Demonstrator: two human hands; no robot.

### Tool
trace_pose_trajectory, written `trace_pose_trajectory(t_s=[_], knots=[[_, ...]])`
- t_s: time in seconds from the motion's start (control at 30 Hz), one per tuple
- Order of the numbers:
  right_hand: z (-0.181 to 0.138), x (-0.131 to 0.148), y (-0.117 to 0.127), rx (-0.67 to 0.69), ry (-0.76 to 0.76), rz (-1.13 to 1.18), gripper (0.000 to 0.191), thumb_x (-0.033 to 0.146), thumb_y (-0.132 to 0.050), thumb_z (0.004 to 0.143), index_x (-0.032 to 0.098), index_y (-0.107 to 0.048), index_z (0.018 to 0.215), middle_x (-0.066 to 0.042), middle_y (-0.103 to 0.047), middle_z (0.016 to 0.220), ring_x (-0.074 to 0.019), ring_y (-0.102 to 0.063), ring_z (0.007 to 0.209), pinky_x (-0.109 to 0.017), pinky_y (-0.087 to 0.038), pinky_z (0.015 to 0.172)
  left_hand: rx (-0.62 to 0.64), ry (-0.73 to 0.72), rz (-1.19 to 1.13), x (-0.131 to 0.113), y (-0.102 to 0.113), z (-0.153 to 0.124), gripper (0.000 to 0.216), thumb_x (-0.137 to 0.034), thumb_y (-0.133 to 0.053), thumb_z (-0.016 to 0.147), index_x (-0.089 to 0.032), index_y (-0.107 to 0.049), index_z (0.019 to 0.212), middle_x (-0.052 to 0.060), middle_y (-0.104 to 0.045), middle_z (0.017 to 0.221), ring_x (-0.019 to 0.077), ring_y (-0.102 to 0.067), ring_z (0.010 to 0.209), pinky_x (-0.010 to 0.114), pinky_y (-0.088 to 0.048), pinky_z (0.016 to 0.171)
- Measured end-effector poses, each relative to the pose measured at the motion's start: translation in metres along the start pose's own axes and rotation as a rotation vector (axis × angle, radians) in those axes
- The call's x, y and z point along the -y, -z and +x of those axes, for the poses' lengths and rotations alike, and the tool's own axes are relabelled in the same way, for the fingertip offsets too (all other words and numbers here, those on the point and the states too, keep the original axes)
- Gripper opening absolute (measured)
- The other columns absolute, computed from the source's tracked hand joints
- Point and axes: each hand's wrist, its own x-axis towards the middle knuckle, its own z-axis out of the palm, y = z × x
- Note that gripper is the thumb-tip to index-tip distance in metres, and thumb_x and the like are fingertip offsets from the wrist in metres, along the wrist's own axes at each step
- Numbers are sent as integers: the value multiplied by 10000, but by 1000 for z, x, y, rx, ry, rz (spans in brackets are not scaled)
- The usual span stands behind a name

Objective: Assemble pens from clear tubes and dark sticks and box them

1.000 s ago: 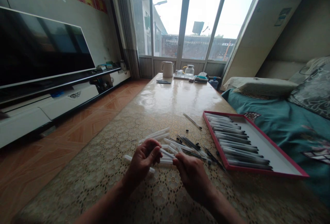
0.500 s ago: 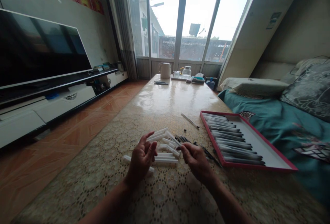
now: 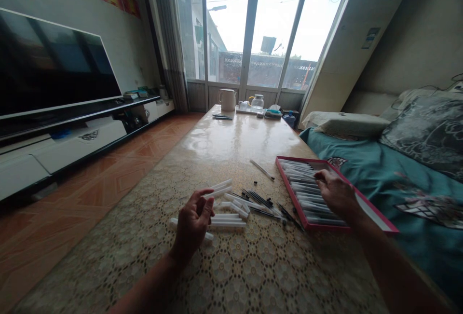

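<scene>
My right hand [image 3: 333, 189] is over the red-rimmed box [image 3: 376, 222], its fingers pinched at the end of a pen among the row of clear-barrelled pens [image 3: 302, 184]. The fingertips partly hide what they grip. My left hand [image 3: 195, 217] hovers over white pen barrels [image 3: 227, 224], loosely curled, thumb and forefinger apart, with nothing visible in it. To the right of these barrels lie dark pen refills [image 3: 258, 197] and small black caps [image 3: 255, 183]. A single pen [image 3: 263, 170] rests beyond the pile.
The long table [image 3: 231, 275] has a patterned cover. At its far end stand a kettle [image 3: 227, 100], a glass jug [image 3: 257, 102] and a tissue pack [image 3: 273, 112]. A sofa [image 3: 354, 159] with teal fabric runs along the right, a television [image 3: 54, 63] along the left.
My right hand has moved right from the pile of barrels and refills to the box of pens. My left hand has stayed nearly in place. The view has shifted slightly.
</scene>
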Motion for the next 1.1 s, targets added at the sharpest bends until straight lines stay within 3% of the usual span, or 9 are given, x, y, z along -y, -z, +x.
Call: trace_pose_trajectory(t_s=[0.2,0.4,0.5,0.63,0.77,0.87,1.1], knots=[[18,-40,-36,6,92,-170,189,197,-479,835,208,-652,912,-88,-662,998,-238,-608,955,-346,-388,764,-30,-14,39,-1,2,1,266,-371,-593,807,-188,-615,999,-42,-551,525,108,-482,433,202,-396,438],[25,-46,-42,18,103,-153,224,203,-474,832,225,-655,962,-70,-656,1061,-247,-594,1011,-371,-377,826,-31,-11,57,0,3,1,257,-362,-587,811,-192,-609,1003,-42,-552,527,109,-485,435,205,-396,439],[18,-29,-38,-66,91,-84,257,227,-430,861,190,-636,1009,-104,-654,1067,-263,-598,1001,-377,-402,817,-39,-28,92,1,3,2,210,-329,-585,807,-202,-616,972,-39,-555,537,115,-491,449,212,-388,445],[-10,21,-33,-139,180,219,239,265,-423,872,166,-630,938,-114,-681,953,-235,-627,890,-324,-450,771,29,-195,364,0,7,2,68,-193,-587,761,-208,-640,800,0,-608,653,145,-546,582,248,-417,554],[-41,70,-37,98,239,340,200,255,-455,858,181,-640,849,-59,-679,811,-200,-626,739,-292,-446,661,288,-364,651,-6,13,0,135,-102,-570,686,-208,-608,759,33,-609,791,211,-559,806,321,-432,730],[-53,86,-43,256,282,279,145,175,-491,808,186,-634,793,-41,-669,771,-187,-616,730,-276,-421,647,415,-398,818,-7,16,-3,136,-119,-567,684,-205,-585,789,52,-599,853,244,-530,891,375,-413,811],[-57,99,-40,447,262,-25,140,132,-496,795,189,-616,838,-65,-657,888,-192,-596,878,-257,-367,713,487,-355,962,-3,14,-4,130,-118,-536,722,-201,-586,809,52,-585,890,229,-513,903,355,-405,817]])
